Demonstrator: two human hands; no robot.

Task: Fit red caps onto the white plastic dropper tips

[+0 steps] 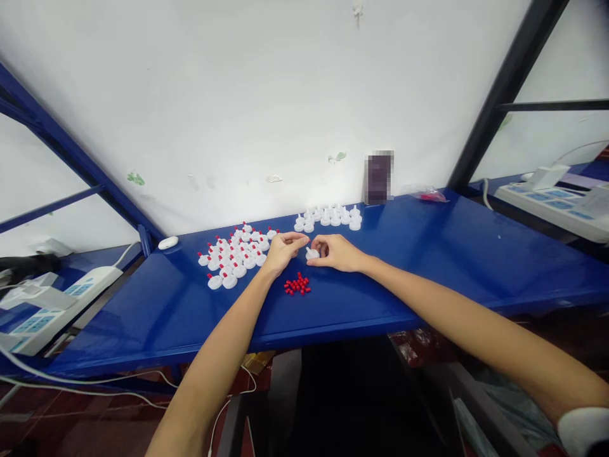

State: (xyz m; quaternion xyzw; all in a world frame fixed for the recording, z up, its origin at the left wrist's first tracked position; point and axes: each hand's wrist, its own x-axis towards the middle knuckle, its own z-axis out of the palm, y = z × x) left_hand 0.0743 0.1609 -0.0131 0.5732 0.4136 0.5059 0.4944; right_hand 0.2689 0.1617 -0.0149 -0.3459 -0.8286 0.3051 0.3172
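Between the thumb and fingers of my right hand (339, 252) is a white nozzle cap (312, 254), its bare spout tilted up toward the left. My left hand (284, 249) is pinched close beside that spout; whatever its fingertips hold is too small or hidden to make out. Just below both hands lies a small heap of red tip caps (297, 284). Left of my left hand stand many white nozzle caps with red tips (236, 252). Behind my hands, near the wall, sits a group of white nozzle caps without red tips (335, 217).
A blue table (404, 285) runs along a white wall (238, 114). A pixelated dark upright object (379, 178) leans at the back, with a clear plastic bag (432, 195) to its right. A small white case (168, 243) lies at the back left. Power strips (66, 304) flank the table.
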